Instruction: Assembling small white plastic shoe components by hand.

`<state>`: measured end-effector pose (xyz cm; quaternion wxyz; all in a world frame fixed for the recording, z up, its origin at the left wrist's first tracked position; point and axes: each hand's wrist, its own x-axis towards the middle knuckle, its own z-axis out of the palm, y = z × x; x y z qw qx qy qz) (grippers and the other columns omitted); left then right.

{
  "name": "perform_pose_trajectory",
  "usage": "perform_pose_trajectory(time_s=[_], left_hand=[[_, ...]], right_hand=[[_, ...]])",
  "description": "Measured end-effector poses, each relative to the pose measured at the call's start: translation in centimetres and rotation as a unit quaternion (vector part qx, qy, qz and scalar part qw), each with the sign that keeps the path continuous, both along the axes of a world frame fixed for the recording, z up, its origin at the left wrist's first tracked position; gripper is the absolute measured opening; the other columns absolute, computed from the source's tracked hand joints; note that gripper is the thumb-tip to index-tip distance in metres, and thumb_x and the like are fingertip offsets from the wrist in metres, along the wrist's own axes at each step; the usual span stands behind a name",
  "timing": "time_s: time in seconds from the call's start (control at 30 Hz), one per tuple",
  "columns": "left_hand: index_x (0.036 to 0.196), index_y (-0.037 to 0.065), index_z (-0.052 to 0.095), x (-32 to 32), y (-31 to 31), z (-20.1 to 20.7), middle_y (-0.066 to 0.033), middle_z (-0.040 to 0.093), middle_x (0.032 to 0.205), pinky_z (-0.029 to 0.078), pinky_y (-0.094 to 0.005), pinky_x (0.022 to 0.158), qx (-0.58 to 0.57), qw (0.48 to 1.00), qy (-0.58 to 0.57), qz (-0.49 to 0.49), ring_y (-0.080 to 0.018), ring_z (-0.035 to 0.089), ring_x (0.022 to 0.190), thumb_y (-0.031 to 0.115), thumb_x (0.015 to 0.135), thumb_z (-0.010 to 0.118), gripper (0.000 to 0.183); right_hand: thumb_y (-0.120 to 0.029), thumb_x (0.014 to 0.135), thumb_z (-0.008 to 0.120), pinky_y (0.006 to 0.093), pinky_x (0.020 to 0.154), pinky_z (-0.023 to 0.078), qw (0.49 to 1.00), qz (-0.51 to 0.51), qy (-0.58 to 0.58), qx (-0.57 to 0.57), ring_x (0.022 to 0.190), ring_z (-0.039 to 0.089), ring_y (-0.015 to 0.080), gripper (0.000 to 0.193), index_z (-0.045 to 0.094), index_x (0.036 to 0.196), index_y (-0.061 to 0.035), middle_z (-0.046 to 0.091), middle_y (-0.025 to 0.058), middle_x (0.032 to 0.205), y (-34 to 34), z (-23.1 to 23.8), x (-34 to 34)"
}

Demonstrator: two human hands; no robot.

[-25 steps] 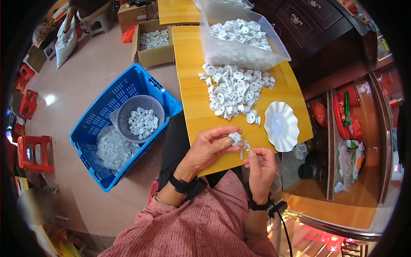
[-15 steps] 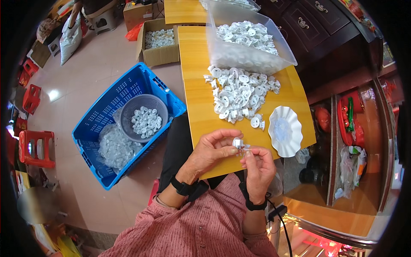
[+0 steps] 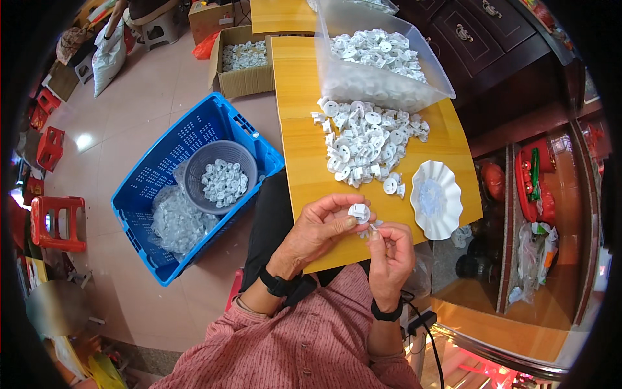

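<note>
Between the thumb and fingers of my left hand [image 3: 322, 227] is a small round white plastic part [image 3: 358, 212] with a raised block on it. My right hand [image 3: 391, 257] is close beside it, thumb and forefinger pinched on a small clear piece [image 3: 374, 227] whose shape I cannot make out. Both hands are over the near edge of the yellow table [image 3: 301, 155]. Beyond them lies a loose pile of similar white plastic parts [image 3: 366, 139]. To the right stands a white scalloped dish [image 3: 448, 217] with small clear pieces [image 3: 429, 196] in it.
A translucent bin [image 3: 389, 94] of white parts stands behind the pile. On the left, a blue crate [image 3: 139, 243] holds a grey bowl [image 3: 214, 209] of parts and a clear plastic bag [image 3: 178, 223]. A cardboard box [image 3: 246, 83], red stool [image 3: 57, 223] and another person [image 3: 116, 19] are further off.
My left fingers have turned the white part, so its round face shows more. The right hand has shifted slightly, still pinching close to it.
</note>
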<state>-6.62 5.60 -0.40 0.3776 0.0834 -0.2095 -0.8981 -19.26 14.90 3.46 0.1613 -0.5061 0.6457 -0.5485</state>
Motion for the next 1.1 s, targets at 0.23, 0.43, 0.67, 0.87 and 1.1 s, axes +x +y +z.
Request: perform_pose_trajectory(time_s=[0.23, 0.43, 0.67, 0.87, 1.1], left_hand=[[0.128, 0.0, 0.056, -0.2, 0.3, 0.3, -0.0132, 0.059, 0.127, 0.053, -0.0369, 0.099, 0.008, 1.0, -0.012, 0.01, -0.0288, 0.062, 0.115, 0.002, 0.094, 0.061, 0.035], [0.125, 0.0, 0.059, -0.1, 0.4, -0.3, -0.0118, 0.061, 0.124, 0.053, -0.0341, 0.096, -0.053, 0.997, -0.055, 0.005, -0.021, 0.062, 0.11, 0.001, 0.093, 0.062, 0.032], [0.129, -0.002, 0.054, 0.1, 0.4, -0.3, -0.0088, 0.065, 0.111, 0.054, -0.0278, 0.088, -0.087, 0.994, -0.061, -0.009, -0.0141, 0.064, 0.098, 0.0, 0.093, 0.062, 0.037], [0.131, 0.0, 0.052, 0.1, 0.5, -0.1, -0.0088, 0.064, 0.105, 0.056, -0.0279, 0.078, -0.001, 1.0, 0.01, -0.025, -0.0162, 0.066, 0.088, 0.007, 0.097, 0.059, 0.035], [0.126, 0.0, 0.054, 0.1, 0.1, -1.0, -0.0099, 0.064, 0.102, 0.056, -0.0272, 0.073, 0.03, 0.997, 0.055, -0.05, -0.0168, 0.066, 0.084, 0.013, 0.1, 0.055, 0.029]], right_hand=[[0.001, 0.088, 0.063, 0.0266, 0.069, 0.051, 1.0, -0.004, -0.002, -0.019, 0.081, 0.06, 0.0156, 0.01, 0.056, 0.095, -0.0002, 0.061, 0.0117, 0.099, -0.2, 0.3, 0.2], [0.002, 0.09, 0.061, 0.0262, 0.07, 0.052, 0.999, 0.012, -0.04, -0.034, 0.084, 0.06, 0.0146, 0.009, 0.055, 0.096, 0.0008, 0.061, 0.0126, 0.103, -0.3, 0.4, 0.6], [0.005, 0.092, 0.059, 0.0255, 0.071, 0.052, 0.993, 0.037, -0.107, -0.032, 0.083, 0.061, 0.0137, 0.009, 0.053, 0.098, 0.0028, 0.06, 0.0129, 0.106, -0.1, 0.6, 0.9], [0.003, 0.092, 0.059, 0.0253, 0.074, 0.051, 0.985, 0.049, -0.163, -0.019, 0.086, 0.06, 0.0134, 0.008, 0.054, 0.098, 0.0024, 0.06, 0.0133, 0.108, -0.3, 1.7, 1.2], [0.001, 0.084, 0.065, 0.0343, 0.079, 0.051, 0.999, -0.018, 0.047, -0.014, 0.089, 0.061, 0.0218, 0.01, 0.057, 0.09, -0.001, 0.059, 0.0154, 0.108, -0.8, 1.7, 0.6]])
